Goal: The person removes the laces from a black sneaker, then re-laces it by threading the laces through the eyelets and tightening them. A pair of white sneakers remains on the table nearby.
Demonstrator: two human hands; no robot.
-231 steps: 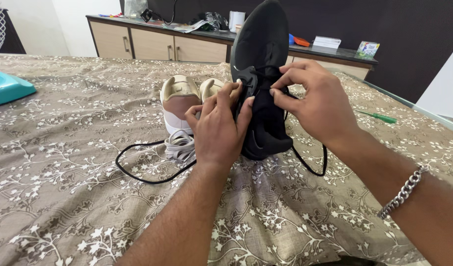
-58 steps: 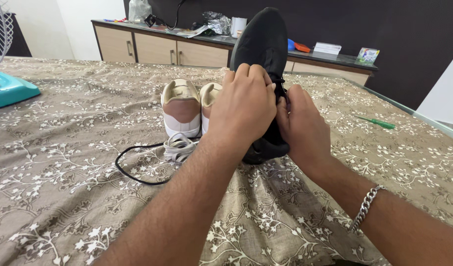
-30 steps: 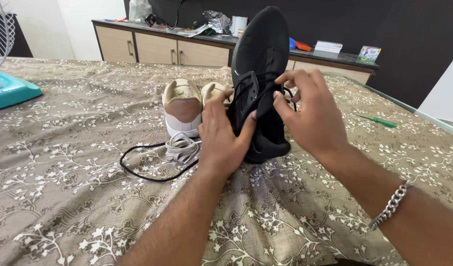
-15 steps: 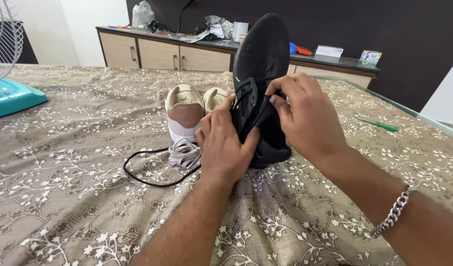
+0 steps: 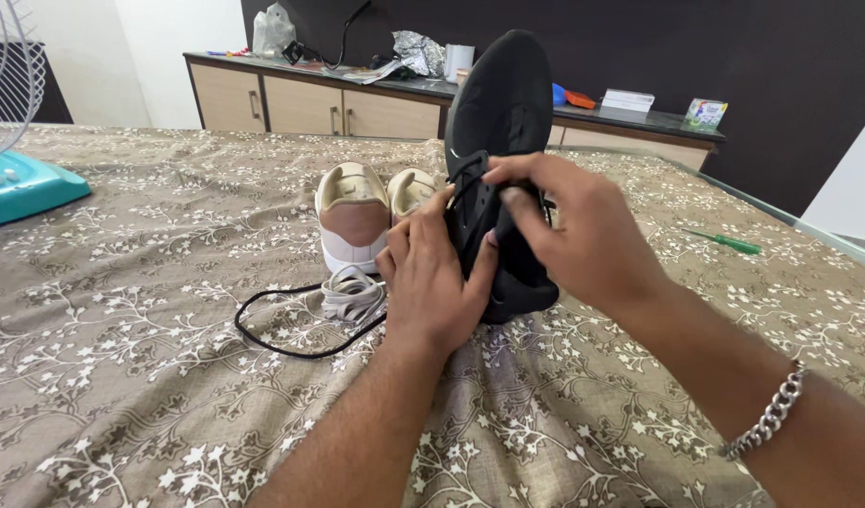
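A black shoe (image 5: 500, 103) stands heel-down, toe up, on the patterned bedsheet (image 5: 150, 376). My left hand (image 5: 432, 282) grips its left side near the eyelets. My right hand (image 5: 569, 235) pinches the black lace (image 5: 291, 343) at the eyelet area; the lace's free end loops over the sheet to the left. Just behind my left hand sits a pair of white and pink shoes (image 5: 355, 212), with a bundle of white laces (image 5: 351, 293) in front of them.
A teal fan base (image 5: 23, 188) stands at the far left. A green screwdriver (image 5: 724, 242) lies on the sheet at the right. Behind the bed runs a wooden cabinet (image 5: 301, 103) with assorted items on its dark top.
My right hand has slid left across the shoe's eyelets, its fingers now over the tongue. My left hand keeps its grip on the shoe.
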